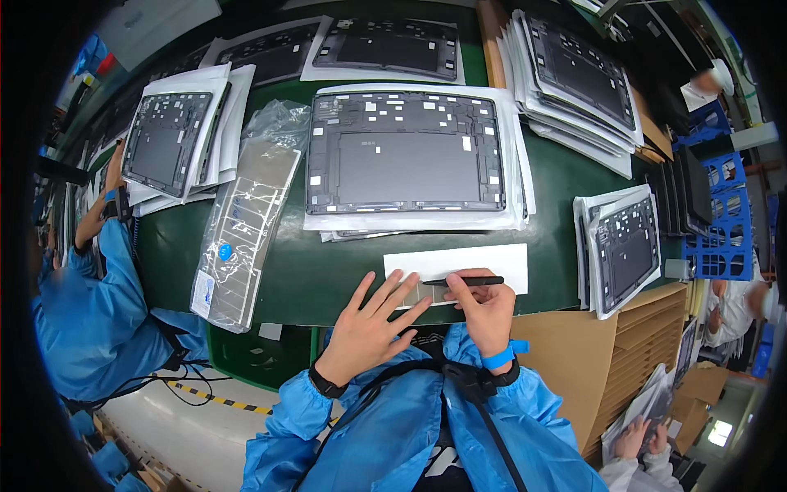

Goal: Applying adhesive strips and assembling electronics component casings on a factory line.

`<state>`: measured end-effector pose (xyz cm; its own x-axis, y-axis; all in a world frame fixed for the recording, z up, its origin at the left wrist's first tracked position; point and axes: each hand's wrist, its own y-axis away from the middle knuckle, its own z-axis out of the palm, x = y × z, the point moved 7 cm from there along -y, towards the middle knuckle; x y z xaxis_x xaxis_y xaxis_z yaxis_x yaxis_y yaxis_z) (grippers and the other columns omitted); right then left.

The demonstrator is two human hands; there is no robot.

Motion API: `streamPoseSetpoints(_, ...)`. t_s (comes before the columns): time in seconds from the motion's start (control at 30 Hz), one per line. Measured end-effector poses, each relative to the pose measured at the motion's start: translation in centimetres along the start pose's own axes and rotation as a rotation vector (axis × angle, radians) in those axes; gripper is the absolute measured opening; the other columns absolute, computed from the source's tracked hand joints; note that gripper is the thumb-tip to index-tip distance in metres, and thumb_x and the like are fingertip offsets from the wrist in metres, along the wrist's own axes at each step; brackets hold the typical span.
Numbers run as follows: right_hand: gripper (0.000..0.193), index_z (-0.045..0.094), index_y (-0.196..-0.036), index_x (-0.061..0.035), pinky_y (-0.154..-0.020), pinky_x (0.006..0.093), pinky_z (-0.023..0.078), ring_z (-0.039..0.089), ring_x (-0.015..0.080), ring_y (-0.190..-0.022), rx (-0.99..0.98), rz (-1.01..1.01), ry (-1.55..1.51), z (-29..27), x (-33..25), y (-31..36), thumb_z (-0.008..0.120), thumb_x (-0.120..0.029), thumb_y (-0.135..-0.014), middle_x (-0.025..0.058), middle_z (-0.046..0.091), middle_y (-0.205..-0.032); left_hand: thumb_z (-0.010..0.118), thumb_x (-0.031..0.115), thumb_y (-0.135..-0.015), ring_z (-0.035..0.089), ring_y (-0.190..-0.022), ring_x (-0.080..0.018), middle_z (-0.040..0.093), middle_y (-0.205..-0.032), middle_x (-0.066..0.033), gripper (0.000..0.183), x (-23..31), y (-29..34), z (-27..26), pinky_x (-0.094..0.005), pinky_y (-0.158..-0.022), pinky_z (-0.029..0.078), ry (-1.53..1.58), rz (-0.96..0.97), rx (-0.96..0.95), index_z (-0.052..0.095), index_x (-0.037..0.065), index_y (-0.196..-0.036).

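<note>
My left hand [365,332] lies with its fingers spread over the left part of a white sheet [502,262] at the table's near edge. Greyish rectangular pieces [428,293] show on the sheet between my two hands. In a pinch grip, my right hand [487,316] holds black tweezers [484,280], their thin tip pointing left over the sheet, near my left fingertips. Whether the tip touches a piece I cannot tell. Just beyond the sheet, a dark tablet housing [393,176] with small white patches rests on a white-wrapped stack.
A clear plastic bag [238,221] of strip sheets lies left. More housings are stacked at the left [166,139], far right [582,66] and right [627,250]. A cardboard box [574,344] stands right, a green bin [254,357] below the edge. A co-worker's blue sleeve [119,262] is at left.
</note>
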<state>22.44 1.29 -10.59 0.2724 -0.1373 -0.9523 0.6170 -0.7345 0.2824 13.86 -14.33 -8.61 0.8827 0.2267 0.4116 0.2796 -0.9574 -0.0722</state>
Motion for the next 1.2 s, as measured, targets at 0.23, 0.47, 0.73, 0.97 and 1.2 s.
streamPoseSetpoints(0.23,0.020,0.066,-0.099,0.0035,-0.057,0.0219,0.051,0.069,0.0141,-0.071,-0.040,0.054,0.004,-0.2,0.3,-0.3,0.072,-0.014,-0.091,0.0083,0.070,-0.081,0.069,0.030,-0.084,0.041,-0.139,-0.0257,0.045,-0.149,-0.0065,0.054,-0.1,0.0,-0.1,-0.0507,-0.117,0.027,-0.002,-0.002,0.025,0.057,0.029,-0.137)
streamPoseSetpoints(0.47,0.018,0.068,-0.097,0.0072,-0.065,0.0251,0.056,0.072,0.0175,-0.076,-0.026,0.024,-0.092,0.3,-0.1,-0.1,0.074,-0.007,-0.088,0.0101,0.071,-0.084,0.069,0.027,-0.084,0.041,-0.139,-0.0259,0.045,-0.149,-0.0056,0.054,-0.1,0.1,-0.2,-0.0505,-0.117,0.028,-0.002,-0.015,0.033,0.057,0.028,-0.137)
streamPoseSetpoints(0.73,0.013,0.066,-0.093,0.0078,-0.066,0.0289,0.057,0.071,0.0221,-0.074,0.085,-0.134,-0.171,-4.7,-5.7,-1.3,0.071,-0.003,-0.089,0.0140,0.070,-0.082,0.070,0.028,-0.084,0.042,-0.137,-0.0272,0.047,-0.147,-0.0080,0.056,0.1,-0.3,-2.1,-0.0482,-0.116,0.031,-0.003,0.025,-0.017,0.056,0.026,-0.138)
streamPoseSetpoints(0.97,0.020,0.068,-0.093,0.0051,-0.063,0.0250,0.054,0.072,0.0197,-0.069,0.132,-0.396,-0.070,-9.2,-15.0,-11.8,0.072,-0.014,-0.090,0.0125,0.071,-0.079,0.069,0.024,-0.083,0.060,-0.098,-0.0257,0.060,-0.122,-0.0079,0.046,1.1,-9.7,-11.8,-0.0389,-0.086,0.049,-0.123,0.288,0.005,0.060,0.014,-0.127)
streamPoseSetpoints(1.2,0.021,0.069,-0.092,0.0060,-0.059,0.0236,0.053,0.071,0.0174,-0.067,0.068,-0.339,-0.157,-5.7,-12.9,-19.9,0.072,-0.015,-0.090,0.0114,0.070,-0.077,0.067,0.028,-0.087,0.054,-0.108,-0.0240,0.056,-0.133,-0.0100,0.050,-3.8,-18.3,-9.1,-0.0365,-0.094,0.045,-0.475,0.372,0.023,0.057,0.014,-0.134)
